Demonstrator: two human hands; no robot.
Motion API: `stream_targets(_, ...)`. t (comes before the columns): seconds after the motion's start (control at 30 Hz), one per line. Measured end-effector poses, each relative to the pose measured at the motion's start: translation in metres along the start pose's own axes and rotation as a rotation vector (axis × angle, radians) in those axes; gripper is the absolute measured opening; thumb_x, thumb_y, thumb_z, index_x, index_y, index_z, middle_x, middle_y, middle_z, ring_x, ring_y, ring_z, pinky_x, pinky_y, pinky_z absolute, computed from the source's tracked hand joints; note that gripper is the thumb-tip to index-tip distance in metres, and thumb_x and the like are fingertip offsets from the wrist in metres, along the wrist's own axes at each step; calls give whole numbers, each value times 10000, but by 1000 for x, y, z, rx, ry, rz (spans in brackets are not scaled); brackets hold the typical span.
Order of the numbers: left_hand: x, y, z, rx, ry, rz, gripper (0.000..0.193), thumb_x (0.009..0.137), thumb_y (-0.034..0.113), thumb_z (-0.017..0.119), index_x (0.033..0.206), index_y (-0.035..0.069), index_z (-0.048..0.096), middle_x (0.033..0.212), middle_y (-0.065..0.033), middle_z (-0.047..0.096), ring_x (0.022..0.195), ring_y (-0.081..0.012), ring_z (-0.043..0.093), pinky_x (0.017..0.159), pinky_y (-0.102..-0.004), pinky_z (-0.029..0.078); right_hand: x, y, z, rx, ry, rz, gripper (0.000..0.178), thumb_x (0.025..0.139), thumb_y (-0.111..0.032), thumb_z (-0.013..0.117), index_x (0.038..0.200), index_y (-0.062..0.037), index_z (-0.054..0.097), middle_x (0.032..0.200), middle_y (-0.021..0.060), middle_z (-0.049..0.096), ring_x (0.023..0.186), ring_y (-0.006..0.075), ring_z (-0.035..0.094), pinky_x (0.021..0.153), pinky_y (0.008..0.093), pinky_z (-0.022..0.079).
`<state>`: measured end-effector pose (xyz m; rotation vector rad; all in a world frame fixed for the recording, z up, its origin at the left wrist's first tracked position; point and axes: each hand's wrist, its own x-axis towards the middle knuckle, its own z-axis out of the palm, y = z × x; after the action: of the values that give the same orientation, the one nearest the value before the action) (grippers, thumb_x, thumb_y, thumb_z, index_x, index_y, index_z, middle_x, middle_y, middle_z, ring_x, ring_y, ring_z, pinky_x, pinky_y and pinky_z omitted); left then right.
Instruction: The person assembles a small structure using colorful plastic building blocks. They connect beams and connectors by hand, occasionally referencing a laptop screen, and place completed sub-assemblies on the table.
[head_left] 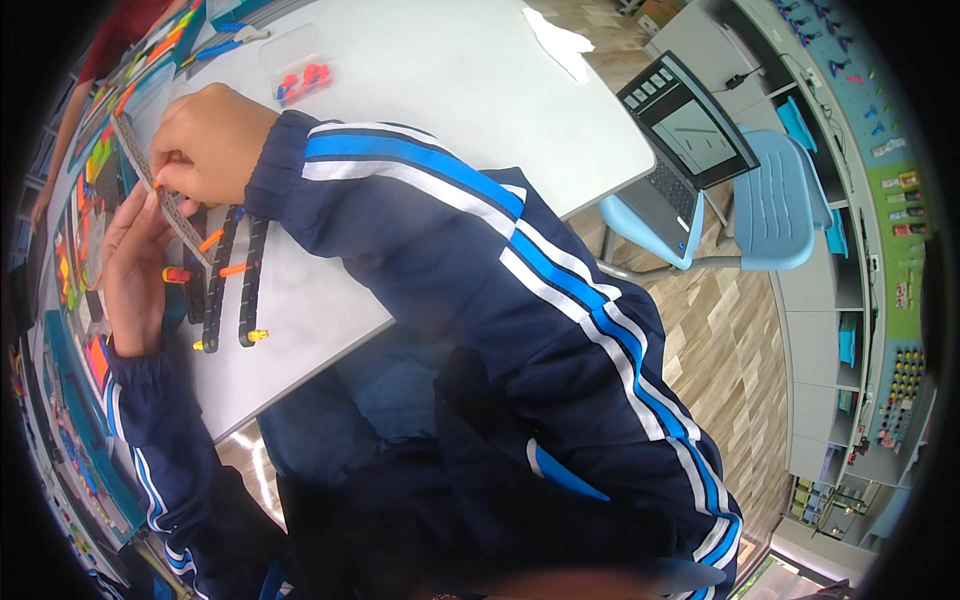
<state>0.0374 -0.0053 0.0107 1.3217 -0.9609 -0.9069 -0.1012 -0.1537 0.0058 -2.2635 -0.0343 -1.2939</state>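
A long grey building beam with holes slants between my hands, with orange pegs at points along it. My left hand supports it from below, its fingertips closed against the beam. Coming from above, my right hand pinches at the beam beside a small orange peg; its fingers partly hide the grip. Just right of my left hand, two black beams lie side by side on the table, with yellow connectors at their near ends. A small red and yellow piece is close to my left wrist.
The white table carries a clear box with red pieces, a blue and orange tool and white paper. Trays of coloured parts crowd the left. An open laptop rests on a light blue chair.
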Motion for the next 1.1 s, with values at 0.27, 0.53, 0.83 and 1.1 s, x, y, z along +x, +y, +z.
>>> stream_targets(0.27,1,-1,-1,21,22,-11,346,970,183,520,1245,-22,560,1125,-92,658,986,-171,658,896,-297,458,-1,1,-1,26,-4,13,151,712,-165,672,772,-31,706,744,120,654,708,271,647,666,363,518)
stream_targets(0.53,-1,2,2,32,3,-5,344,965,190,529,1238,-16,570,1122,-89,661,980,-169,659,892,-296,461,-1,-1,-1,46,-2,29,157,708,-165,670,772,-26,705,747,126,657,709,274,649,668,365,519)
stream_targets(0.83,-1,2,2,44,9,-8,351,968,199,527,1247,-10,569,1125,-84,662,982,-165,658,893,-288,454,-1,-1,-1,53,6,36,165,702,-166,666,770,-22,706,746,133,662,701,278,654,661,363,522)
stream_targets(1.1,0,-2,-3,48,-36,-10,345,975,176,522,1258,-20,555,1129,-87,655,984,-173,656,885,-294,471,-3,-8,-7,161,-37,185,167,715,-153,682,796,-11,714,744,145,684,680,258,677,650,332,535)
